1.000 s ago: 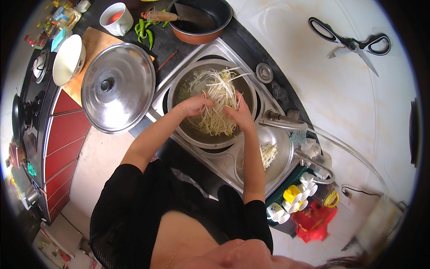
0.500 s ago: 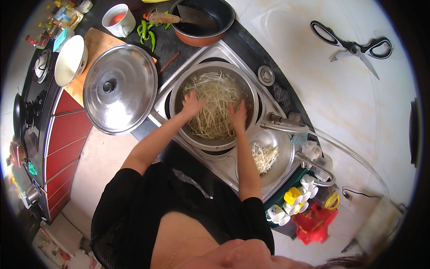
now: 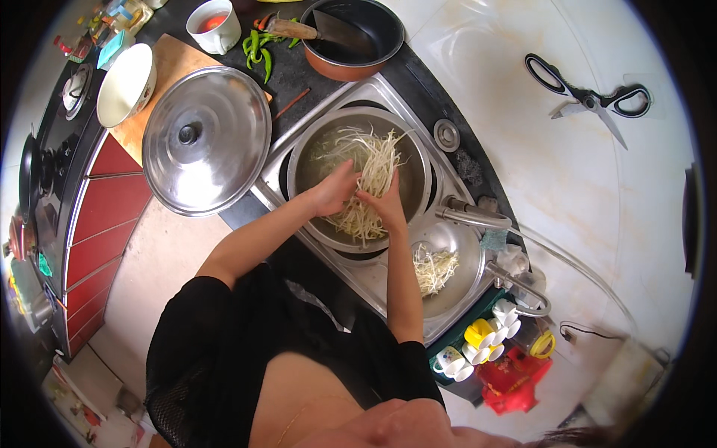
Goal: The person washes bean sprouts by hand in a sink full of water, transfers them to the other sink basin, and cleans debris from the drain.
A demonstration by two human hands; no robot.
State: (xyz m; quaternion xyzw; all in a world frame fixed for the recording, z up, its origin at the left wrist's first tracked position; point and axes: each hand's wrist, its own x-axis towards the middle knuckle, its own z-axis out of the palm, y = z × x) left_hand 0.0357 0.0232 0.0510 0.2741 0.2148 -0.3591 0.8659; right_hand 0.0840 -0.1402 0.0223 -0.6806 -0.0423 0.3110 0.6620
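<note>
Between them, my left hand [image 3: 338, 190] and my right hand [image 3: 387, 201] clasp a large bunch of bean sprouts [image 3: 379, 163]. The bunch is lifted above the water in a wide metal basin [image 3: 301, 145], with pale strands hanging down at its front. Fingers of both hands curl around the bunch, the left from its left side, the right from below. The basin rests over the larger bowl of a steel double sink [image 3: 274, 176]. A smaller heap of bean sprouts [image 3: 435, 270] lies in the other sink bowl, right of my right forearm.
A large metal lid [image 3: 224, 134] leans left of the basin, over a cutting board [image 3: 170, 63]. Behind are a pan [image 3: 336, 67] with a cleaver [image 3: 343, 33] on it, green peppers [image 3: 267, 60] and a white cup [image 3: 222, 41]. A faucet [image 3: 470, 215] and several cups [image 3: 478, 334] stand right.
Both hands have moved from apart among the floating sprouts to close together, gathering and raising them in one bunch. More water now shows at the basin's left.
</note>
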